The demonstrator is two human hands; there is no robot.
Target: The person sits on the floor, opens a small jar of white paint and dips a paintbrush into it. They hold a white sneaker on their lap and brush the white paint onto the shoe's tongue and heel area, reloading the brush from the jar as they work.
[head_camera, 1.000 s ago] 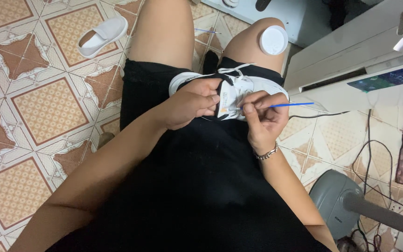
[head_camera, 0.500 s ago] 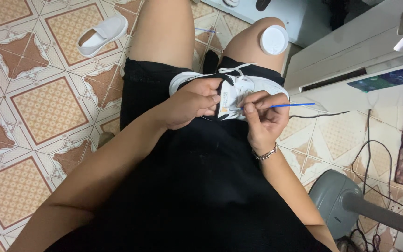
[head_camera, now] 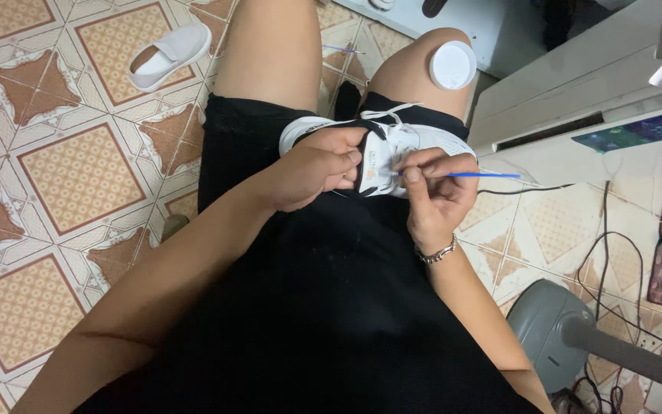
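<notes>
A person sits on a patterned tile floor [head_camera: 78, 176] with a white sneaker [head_camera: 392, 146] resting on the lap of black shorts [head_camera: 323, 307], a grey fan base [head_camera: 553, 337] cut off at the near right and a white slip-on shoe [head_camera: 166, 54] lying far left. The left hand [head_camera: 316, 165] curls closed around the sneaker's near side and hides much of it, so its toe and sole are hard to make out. The right hand [head_camera: 434, 188] pinches a thin blue stick [head_camera: 484, 175] against the shoe's side, its tip hidden behind the fingers, and a small white lid [head_camera: 453, 65] sits on the right knee.
</notes>
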